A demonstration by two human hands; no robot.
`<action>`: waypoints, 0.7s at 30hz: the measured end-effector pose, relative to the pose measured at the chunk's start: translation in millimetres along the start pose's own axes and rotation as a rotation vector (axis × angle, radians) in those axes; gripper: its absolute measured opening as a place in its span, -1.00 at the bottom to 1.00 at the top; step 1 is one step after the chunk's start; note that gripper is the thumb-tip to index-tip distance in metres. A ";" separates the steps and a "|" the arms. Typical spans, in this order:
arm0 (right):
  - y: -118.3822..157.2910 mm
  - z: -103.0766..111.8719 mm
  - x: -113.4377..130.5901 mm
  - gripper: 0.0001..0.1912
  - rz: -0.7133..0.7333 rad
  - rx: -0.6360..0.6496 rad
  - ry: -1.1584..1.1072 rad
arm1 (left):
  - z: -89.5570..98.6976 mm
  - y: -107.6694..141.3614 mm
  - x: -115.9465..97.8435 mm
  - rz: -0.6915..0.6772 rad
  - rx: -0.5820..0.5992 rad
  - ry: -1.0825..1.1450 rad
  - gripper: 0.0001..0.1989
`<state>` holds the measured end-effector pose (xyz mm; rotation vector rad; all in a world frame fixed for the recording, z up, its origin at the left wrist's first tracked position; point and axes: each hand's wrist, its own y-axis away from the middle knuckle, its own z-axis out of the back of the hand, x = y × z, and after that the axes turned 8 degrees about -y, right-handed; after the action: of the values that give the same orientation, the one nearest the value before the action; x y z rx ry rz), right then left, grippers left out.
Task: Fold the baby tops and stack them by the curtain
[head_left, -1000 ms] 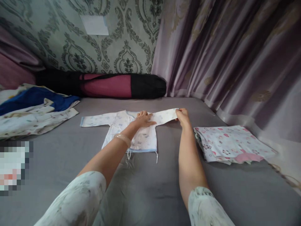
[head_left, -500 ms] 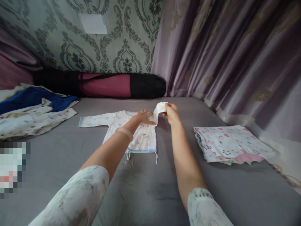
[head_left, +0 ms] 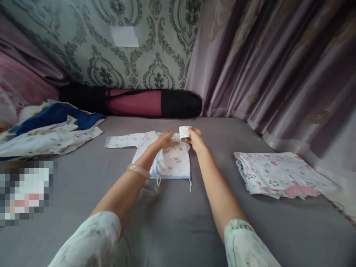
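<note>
A small white baby shirt [head_left: 174, 161] with pale blue trim and faint prints lies spread on the grey bed sheet. Its left-side sleeve stretches straight out, and thin ties hang from the hem. My right hand [head_left: 197, 139] pinches the end of the other sleeve [head_left: 184, 132], which is lifted and folded inward over the shirt's upper part. Over the chest and neck area is my left hand [head_left: 166, 140], fingers extended and slightly blurred. Whether its palm presses on the cloth I cannot tell. A pale bangle [head_left: 138, 171] circles my left forearm.
A folded white cloth with pink prints [head_left: 280, 172] lies at the right, near the purple curtain [head_left: 236, 66]. Rumpled blue and white clothes [head_left: 63, 120] lie at the left. Along the wall rests a long black and maroon bag [head_left: 133, 102]. A pixelated patch covers something at the lower left.
My right hand has brought the sleeve end left and inward, toward the shirt's body. My left hand has shifted slightly left on the shirt. The whole view has turned a little left.
</note>
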<state>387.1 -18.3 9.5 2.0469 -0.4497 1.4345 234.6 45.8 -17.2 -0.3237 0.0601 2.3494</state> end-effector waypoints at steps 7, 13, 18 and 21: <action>4.1 -9.6 -15.2 -0.88 -0.009 0.042 0.005 | -9.5 60.9 41.6 0.180 -0.131 0.125 -0.51; 4.3 -30.2 -15.7 -0.84 0.002 0.074 0.178 | -24.3 76.2 37.2 0.181 -0.190 0.184 -0.51; 1.6 -54.6 -23.6 -0.83 0.066 0.027 0.298 | -31.0 76.8 35.2 0.184 -0.245 0.216 -0.49; 5.7 -64.2 -33.6 -0.87 0.121 0.002 0.380 | -31.7 76.4 35.4 0.197 -0.250 0.236 -0.46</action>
<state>324.7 16.4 -4.6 1.7154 -0.4150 1.8472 164.0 10.8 -60.7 -0.7475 -0.0932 2.5051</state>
